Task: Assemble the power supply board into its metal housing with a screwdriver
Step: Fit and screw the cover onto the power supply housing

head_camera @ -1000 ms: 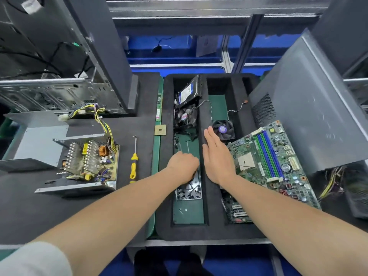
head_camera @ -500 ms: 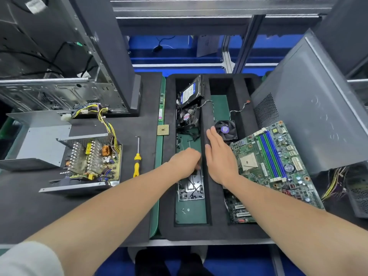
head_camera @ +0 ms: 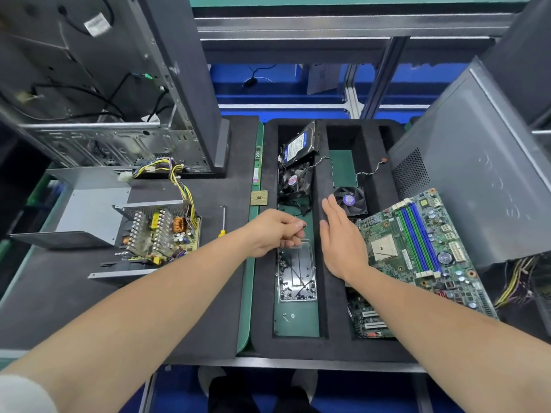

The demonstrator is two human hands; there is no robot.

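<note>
- Head view: the left hand point(head_camera: 275, 232) is held over a clear screw box point(head_camera: 296, 275), which sits in the middle slot of a black foam tray point(head_camera: 262, 293). Its fingers are curled, and a small dark screw point(head_camera: 304, 225) appears to be pinched at the tips, judged to be picked out for fastening.
- The right hand point(head_camera: 340, 239) is laid flat on the foam divider beside the box, fingers straight and nothing gripped, probably to steady the tray.
- The power supply board point(head_camera: 161, 234) is seated in its open metal housing point(head_camera: 143, 207), well to the left on the dark surface point(head_camera: 74, 281). Its top is left exposed so the screw points can be reached.
- The screwdriver point(head_camera: 222, 233) is laid untouched between housing and tray, within easy reach.
- A large circuit board point(head_camera: 417, 248) is propped in the tray's right slot.
</note>
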